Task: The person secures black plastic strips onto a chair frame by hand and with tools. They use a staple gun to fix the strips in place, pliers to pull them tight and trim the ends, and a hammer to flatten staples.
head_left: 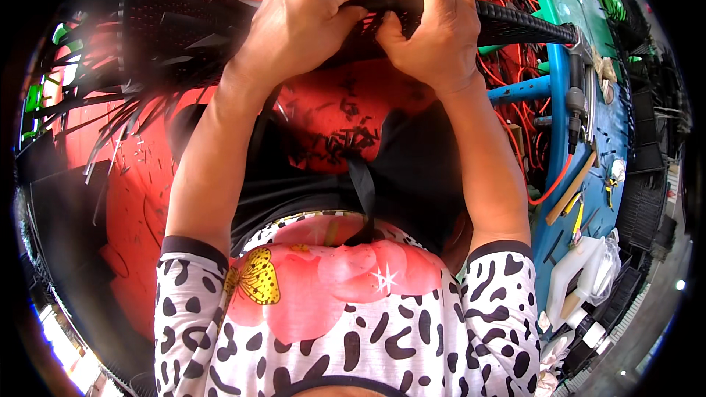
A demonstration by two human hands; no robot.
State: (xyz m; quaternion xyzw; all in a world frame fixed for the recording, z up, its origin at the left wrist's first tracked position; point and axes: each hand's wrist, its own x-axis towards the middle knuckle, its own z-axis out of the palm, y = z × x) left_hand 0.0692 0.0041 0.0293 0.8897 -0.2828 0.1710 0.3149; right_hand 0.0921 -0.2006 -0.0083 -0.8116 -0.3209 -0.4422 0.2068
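A black woven wicker-like piece (184, 26) stretches across the top of the view, over my knees. My left hand (301, 22) is closed round its rim near the middle, fingers curled over the far side. A short gap to the right, my right hand (441, 37) grips the same rim with the thumb on the near side and fingers over the top. Between the hands the weave shows small holes. Rightward, the rim runs on as a ribbed wrapped bar (522, 23). Loose black strips (121, 129) hang from the left end, which is partly blurred.
Small black offcuts (346, 140) litter the red ground cover (136, 250). At right, a blue bench (607, 143) bears a black air tool (576, 110), a wooden handle (570, 190), yellow-handled cutters (578, 219) and a white plastic piece (570, 272). A red hose (551, 190) loops beside it.
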